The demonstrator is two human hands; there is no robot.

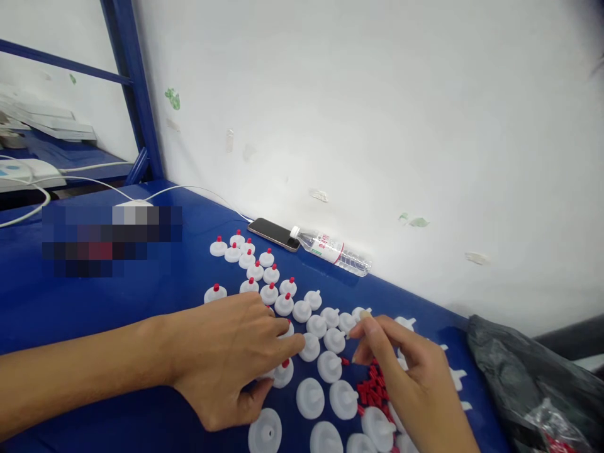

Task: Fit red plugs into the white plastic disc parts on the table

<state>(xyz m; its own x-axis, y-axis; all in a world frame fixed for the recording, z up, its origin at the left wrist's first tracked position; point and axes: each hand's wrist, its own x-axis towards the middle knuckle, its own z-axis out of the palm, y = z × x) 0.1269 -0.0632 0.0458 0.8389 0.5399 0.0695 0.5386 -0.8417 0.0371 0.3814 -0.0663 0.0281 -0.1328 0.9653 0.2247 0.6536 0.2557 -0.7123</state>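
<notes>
Several white round plastic caps (310,397) stand on a blue table (94,302). The far ones carry small red tips (267,258); the near ones have bare white nozzles. My left hand (231,355) rests among the caps, fingers curled, thumb and fingertips touching a red-tipped cap (283,372). My right hand (410,377) hovers over a pile of loose red tips (372,390), its fingers pinched together near a white cap (334,340). What the pinch holds is hidden.
A phone (274,234) with a white cable and a lying water bottle (335,250) sit against the white wall. A dark plastic bag (528,377) lies at the right. A blue shelf frame (132,94) stands at the back left.
</notes>
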